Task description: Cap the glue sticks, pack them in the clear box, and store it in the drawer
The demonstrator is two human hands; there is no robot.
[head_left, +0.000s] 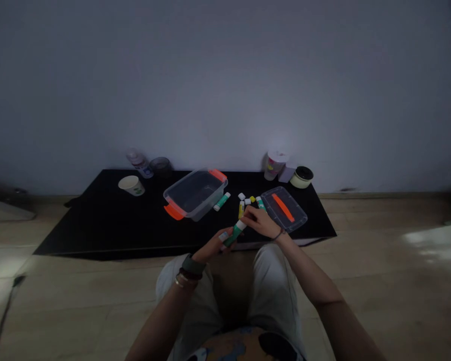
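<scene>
My left hand (215,245) is closed round a green glue stick (236,233), held tilted over the front edge of the black table (108,220). The fingers of my right hand (258,220) pinch at its white upper end; whether that end is a loose cap I cannot tell. Just beyond my hands a yellow stick (241,209) points away from me. Another green glue stick (222,201) lies to the left, and a third green stick (261,203) is partly covered by my right hand. White caps (247,201) and a small yellow cap (252,199) lie together nearby.
A clear plastic box (197,193) with orange latches stands left of centre; its lid (298,216) with an orange handle lies right. Around the back are a paper cup (132,186), a bottle (140,163), a dark cup (161,167), a lidded tumbler (274,165) and a cream jar (301,178).
</scene>
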